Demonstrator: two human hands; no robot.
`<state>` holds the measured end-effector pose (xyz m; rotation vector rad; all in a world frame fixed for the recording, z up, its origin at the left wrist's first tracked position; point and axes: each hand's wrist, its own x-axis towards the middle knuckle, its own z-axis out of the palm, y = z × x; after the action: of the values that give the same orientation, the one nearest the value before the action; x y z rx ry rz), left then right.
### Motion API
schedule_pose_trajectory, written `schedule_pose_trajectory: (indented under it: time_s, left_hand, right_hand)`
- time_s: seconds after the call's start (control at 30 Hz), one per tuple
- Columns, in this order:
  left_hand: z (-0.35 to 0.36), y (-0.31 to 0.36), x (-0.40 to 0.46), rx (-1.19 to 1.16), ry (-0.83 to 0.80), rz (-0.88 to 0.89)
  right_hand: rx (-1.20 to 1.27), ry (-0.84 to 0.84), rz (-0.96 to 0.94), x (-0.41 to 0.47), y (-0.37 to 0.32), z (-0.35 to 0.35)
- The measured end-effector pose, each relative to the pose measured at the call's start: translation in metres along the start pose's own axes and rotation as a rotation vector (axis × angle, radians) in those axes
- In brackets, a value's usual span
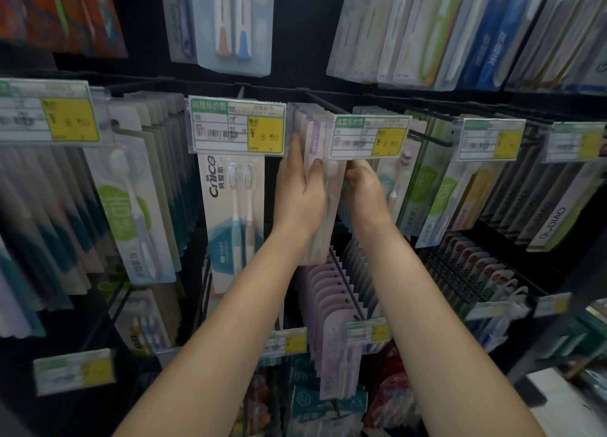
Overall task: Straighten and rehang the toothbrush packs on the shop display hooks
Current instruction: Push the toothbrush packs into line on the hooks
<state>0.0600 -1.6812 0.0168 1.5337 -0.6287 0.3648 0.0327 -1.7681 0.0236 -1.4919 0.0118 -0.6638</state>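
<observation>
A row of pale lilac toothbrush packs (313, 131) hangs on a black display hook (323, 103) in the middle of the rack. My left hand (300, 187) grips the front packs from the left, thumb across the front pack's face. My right hand (363, 187) holds the same bunch from the right, just under a price tag (371, 136); its fingers are partly hidden behind the packs. The front pack hangs down between both wrists.
A white two-brush pack (235, 213) hangs left of my hands under a yellow price tag (238, 126). Green-labelled packs (438, 193) hang to the right. More lilac packs (331, 305) fill the hook below. Upper rows of packs (427, 29) hang overhead.
</observation>
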Motion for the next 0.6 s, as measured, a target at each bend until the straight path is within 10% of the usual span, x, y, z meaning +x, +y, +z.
schedule_pose_trajectory:
  time_s: [0.6]
  left_hand:
    - [0.050, 0.002, -0.073, 0.409, -0.122, 0.185]
  right_hand:
    - [-0.079, 0.179, 0.096, -0.049, -0.005, -0.070]
